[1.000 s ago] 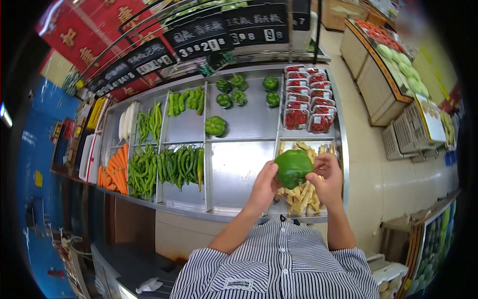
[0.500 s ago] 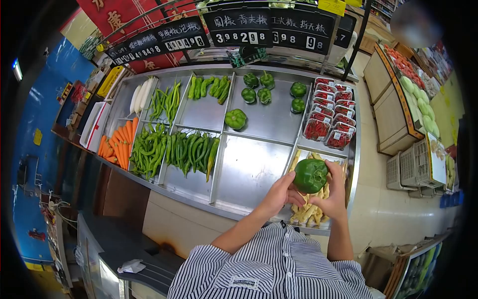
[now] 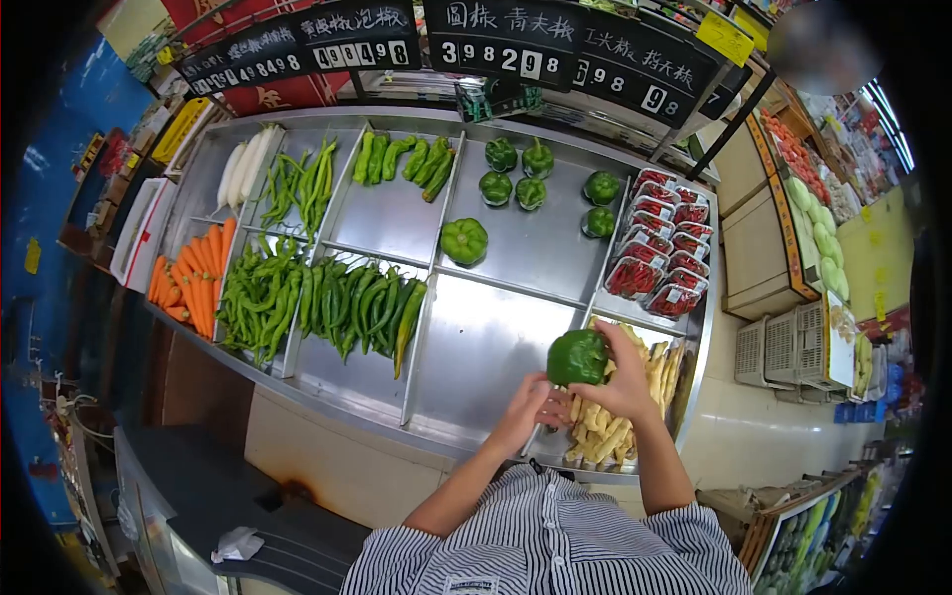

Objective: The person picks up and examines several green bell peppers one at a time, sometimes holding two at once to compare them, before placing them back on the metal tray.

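Observation:
My right hand (image 3: 627, 382) grips a green bell pepper (image 3: 577, 357) from its right side, above the seam between a bare steel compartment (image 3: 476, 352) and a bin of pale root pieces (image 3: 607, 421). My left hand (image 3: 531, 405) sits just below and left of the pepper, fingers loosely spread and off it. A striped shirt fills the bottom of the view.
More bell peppers (image 3: 464, 241) lie in the back compartment. Long green chillies (image 3: 352, 302), carrots (image 3: 188, 278) and white radishes (image 3: 243, 164) lie to the left. Wrapped trays of red chillies (image 3: 656, 253) are at right. Price boards (image 3: 506, 45) hang behind; crates (image 3: 788, 342) stand on the right-hand floor.
My left hand has come off the pepper and dropped below it. My right hand now carries the pepper alone, shifted slightly left. The view has tilted down and left.

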Available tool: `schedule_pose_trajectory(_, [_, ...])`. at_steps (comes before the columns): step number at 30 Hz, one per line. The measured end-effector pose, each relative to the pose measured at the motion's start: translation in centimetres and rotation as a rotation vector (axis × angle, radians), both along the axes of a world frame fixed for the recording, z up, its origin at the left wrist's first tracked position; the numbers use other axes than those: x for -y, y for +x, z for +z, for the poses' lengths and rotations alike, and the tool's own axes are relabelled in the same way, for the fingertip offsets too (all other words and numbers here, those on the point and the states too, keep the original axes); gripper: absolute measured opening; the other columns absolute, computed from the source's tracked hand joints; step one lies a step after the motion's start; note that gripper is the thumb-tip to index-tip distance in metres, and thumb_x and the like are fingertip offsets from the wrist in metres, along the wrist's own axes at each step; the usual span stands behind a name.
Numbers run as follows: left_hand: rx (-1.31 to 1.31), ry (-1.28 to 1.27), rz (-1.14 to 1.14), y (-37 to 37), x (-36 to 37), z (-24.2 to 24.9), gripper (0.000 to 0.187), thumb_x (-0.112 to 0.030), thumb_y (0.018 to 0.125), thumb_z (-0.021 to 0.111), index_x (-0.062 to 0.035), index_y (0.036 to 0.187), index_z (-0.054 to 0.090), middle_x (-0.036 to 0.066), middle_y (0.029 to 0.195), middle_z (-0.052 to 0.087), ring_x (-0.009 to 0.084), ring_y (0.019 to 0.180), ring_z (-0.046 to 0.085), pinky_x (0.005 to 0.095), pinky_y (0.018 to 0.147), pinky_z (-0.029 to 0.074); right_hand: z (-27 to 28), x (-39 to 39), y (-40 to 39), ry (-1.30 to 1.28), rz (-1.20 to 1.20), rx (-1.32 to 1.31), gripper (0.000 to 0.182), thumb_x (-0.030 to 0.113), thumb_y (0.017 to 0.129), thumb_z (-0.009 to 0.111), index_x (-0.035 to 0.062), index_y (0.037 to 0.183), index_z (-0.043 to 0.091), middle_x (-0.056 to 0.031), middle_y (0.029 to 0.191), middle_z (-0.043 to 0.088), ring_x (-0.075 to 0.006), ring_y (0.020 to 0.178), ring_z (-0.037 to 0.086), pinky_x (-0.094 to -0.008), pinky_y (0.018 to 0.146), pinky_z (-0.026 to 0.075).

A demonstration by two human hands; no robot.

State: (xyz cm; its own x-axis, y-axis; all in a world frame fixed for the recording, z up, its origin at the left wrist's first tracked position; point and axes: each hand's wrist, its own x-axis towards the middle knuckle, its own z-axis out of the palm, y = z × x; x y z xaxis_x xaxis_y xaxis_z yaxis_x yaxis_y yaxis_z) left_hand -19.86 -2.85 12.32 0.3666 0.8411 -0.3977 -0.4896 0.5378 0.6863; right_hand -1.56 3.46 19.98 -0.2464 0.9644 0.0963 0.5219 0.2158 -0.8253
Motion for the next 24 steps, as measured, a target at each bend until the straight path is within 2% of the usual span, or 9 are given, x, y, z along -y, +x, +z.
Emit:
schedule_pose_trajectory(3, [-0.297, 0.095, 0.029, -2.7, 1.3, -5.8, 0.042, -0.030, 0.101, 0.047, 0.0001, 0.130, 0.042, 0.015, 0.112, 0.063, 0.0201, 0.101, 0.063, 0.0311, 0.086, 0.050, -2.8, -4.9, -1.1, 0.004, 0.068, 0.170, 0.083, 0.022, 0.056, 0.086, 0.0002, 0.128, 0.049, -0.0182, 0.117, 0.055, -0.0346, 0.110, 0.055, -0.0387, 0.096, 0.045])
schedule_pose_trajectory(6, [-0.432, -0.017, -0.033, -6.9, 2.8, -8.3, 0.035, -0.020, 0.098, 0.054, 0.0002, 0.125, 0.045, 0.013, 0.109, 0.065, 0.0171, 0.098, 0.063, 0.0303, 0.086, 0.049, -6.3, -9.7, -1.3, -0.014, 0.025, 0.258, 0.080, 0.022, 0.057, 0.086, 0.0020, 0.126, 0.051, -0.0150, 0.116, 0.054, -0.0294, 0.107, 0.056, -0.0360, 0.093, 0.048])
schedule_pose_trajectory(8, [-0.606, 0.012, 0.023, -9.2, 4.3, -10.6, 0.033, -0.020, 0.096, 0.058, 0.0007, 0.120, 0.049, 0.011, 0.105, 0.066, 0.0155, 0.093, 0.063, 0.0295, 0.084, 0.049, -7.7, -13.3, -1.1, -0.007, -0.072, 0.277, 0.080, 0.021, 0.056, 0.086, 0.0014, 0.125, 0.050, -0.0154, 0.115, 0.054, -0.0298, 0.107, 0.056, -0.0361, 0.093, 0.047])
schedule_pose_trajectory(9, [-0.657, 0.004, 0.019, -10.4, 4.0, -10.2, 0.033, -0.020, 0.095, 0.060, 0.0004, 0.120, 0.050, 0.011, 0.104, 0.066, 0.0163, 0.093, 0.063, 0.0302, 0.083, 0.050, -9.9, -15.4, -0.1, 0.058, -0.122, 0.258, 0.081, 0.021, 0.056, 0.086, 0.0011, 0.125, 0.049, -0.0157, 0.113, 0.054, -0.0294, 0.105, 0.056, -0.0368, 0.092, 0.047])
schedule_pose_trajectory(11, [-0.759, -0.012, 0.011, -12.8, 3.4, -8.6, 0.034, -0.021, 0.093, 0.062, -0.0003, 0.119, 0.052, 0.011, 0.102, 0.067, 0.0178, 0.091, 0.064, 0.0316, 0.080, 0.051, -10.8, -18.9, -0.4, 0.129, -0.214, 0.383, 0.080, 0.024, 0.059, 0.084, 0.0003, 0.125, 0.046, -0.0193, 0.113, 0.053, -0.0343, 0.104, 0.056, -0.0399, 0.091, 0.047])
schedule_pose_trajectory(14, [-0.715, 0.018, 0.146, -15.0, 3.0, -10.1, 0.035, -0.020, 0.092, 0.064, -0.0006, 0.118, 0.052, 0.009, 0.097, 0.066, 0.0160, 0.087, 0.062, 0.0304, 0.078, 0.050, -12.5, -23.6, -0.2, 0.141, -0.232, 0.508, 0.079, 0.029, 0.061, 0.083, 0.0004, 0.125, 0.045, -0.0221, 0.117, 0.051, -0.0386, 0.106, 0.054, -0.0403, 0.092, 0.046])
schedule_pose_trajectory(17, [-0.686, -0.004, 0.270, -15.9, 1.9, -10.0, 0.033, -0.019, 0.091, 0.065, -0.0010, 0.116, 0.054, 0.007, 0.094, 0.066, 0.0150, 0.085, 0.061, 0.0286, 0.076, 0.049, -13.8, -27.8, -0.4, 0.116, -0.260, 0.797, 0.081, 0.036, 0.061, 0.081, 0.0037, 0.127, 0.046, -0.0158, 0.123, 0.052, -0.0333, 0.116, 0.049, -0.0492, 0.093, 0.042])
schedule_pose_trajectory(19, [-0.754, 0.025, 0.259, -16.3, 1.4, -10.1, 0.030, -0.018, 0.091, 0.064, -0.0014, 0.115, 0.054, 0.007, 0.094, 0.067, 0.0150, 0.086, 0.062, 0.0279, 0.074, 0.049, -14.6, -30.6, -0.3, 0.122, -0.278, 0.959, 0.082, 0.040, 0.062, 0.080, 0.0063, 0.129, 0.046, -0.0102, 0.126, 0.054, -0.0292, 0.121, 0.045, -0.0546, 0.095, 0.036])
schedule_pose_trajectory(24, [-0.783, 0.037, 0.212, -17.2, 0.5, -9.5, 0.027, -0.017, 0.091, 0.063, -0.0026, 0.113, 0.056, 0.007, 0.097, 0.068, 0.0156, 0.086, 0.063, 0.0281, 0.067, 0.049, -16.0, -34.3, -0.3, 0.063, -0.284, 1.048, 0.081, 0.040, 0.065, 0.079, 0.0074, 0.132, 0.046, -0.0100, 0.130, 0.053, -0.0303, 0.122, 0.045, -0.0516, 0.097, 0.035])
